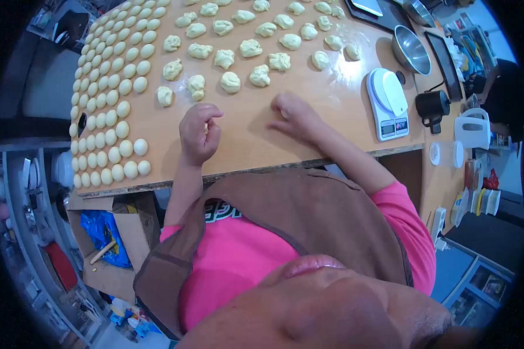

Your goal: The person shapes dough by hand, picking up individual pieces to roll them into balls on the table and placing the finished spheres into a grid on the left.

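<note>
Over the table [243,136], the left hand [199,135] and right hand [297,119] curl near rough dough lumps [230,82]; smooth dough balls [110,138] line the left side, a white scale [390,96] the right.

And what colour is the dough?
The dough is pale, creamy yellow; the head view shows it best.

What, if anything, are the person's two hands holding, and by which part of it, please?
No held thing is visible; the left hand and right hand are partly curled, so whether either hides something cannot be told.
</note>
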Motion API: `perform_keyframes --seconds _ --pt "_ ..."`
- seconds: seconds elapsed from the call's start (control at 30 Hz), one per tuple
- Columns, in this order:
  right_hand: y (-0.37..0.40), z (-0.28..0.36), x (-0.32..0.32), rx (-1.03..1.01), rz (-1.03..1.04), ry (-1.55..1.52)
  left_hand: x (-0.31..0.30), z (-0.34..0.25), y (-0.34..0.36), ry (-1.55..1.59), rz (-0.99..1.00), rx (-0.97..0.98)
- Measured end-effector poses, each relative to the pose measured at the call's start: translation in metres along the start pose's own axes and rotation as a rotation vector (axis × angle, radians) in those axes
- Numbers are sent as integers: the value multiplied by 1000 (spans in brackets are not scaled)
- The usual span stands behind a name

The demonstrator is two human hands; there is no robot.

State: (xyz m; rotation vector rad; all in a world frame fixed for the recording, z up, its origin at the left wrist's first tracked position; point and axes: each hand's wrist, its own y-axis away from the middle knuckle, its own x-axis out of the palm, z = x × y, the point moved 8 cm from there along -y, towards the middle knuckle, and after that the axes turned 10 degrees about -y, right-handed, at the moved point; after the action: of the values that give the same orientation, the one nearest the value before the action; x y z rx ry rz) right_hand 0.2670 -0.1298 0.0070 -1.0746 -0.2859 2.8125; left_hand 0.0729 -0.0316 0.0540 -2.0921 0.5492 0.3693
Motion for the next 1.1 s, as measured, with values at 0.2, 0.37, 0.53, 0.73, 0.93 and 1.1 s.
perform_keyframes --seconds 0.2,0.37,0.53,0.73,0.93,1.1 --pt "1 -15 -17 -22 -70 71 -8 3 3 9 -74 -50" --pt "7 -1 0 37 61 -23 -2 5 3 23 0 -39" --pt "8 -25 -19 114 -30 20 -3 7 4 32 -47 -52" --pt "24 0 -6 7 25 -64 0 3 3 11 -4 -22" --pt "9 -11 -6 111 -8 19 8 2 5 71 23 -39" --pt "28 -14 -18 3 12 -72 -6 9 6 12 -31 -60"
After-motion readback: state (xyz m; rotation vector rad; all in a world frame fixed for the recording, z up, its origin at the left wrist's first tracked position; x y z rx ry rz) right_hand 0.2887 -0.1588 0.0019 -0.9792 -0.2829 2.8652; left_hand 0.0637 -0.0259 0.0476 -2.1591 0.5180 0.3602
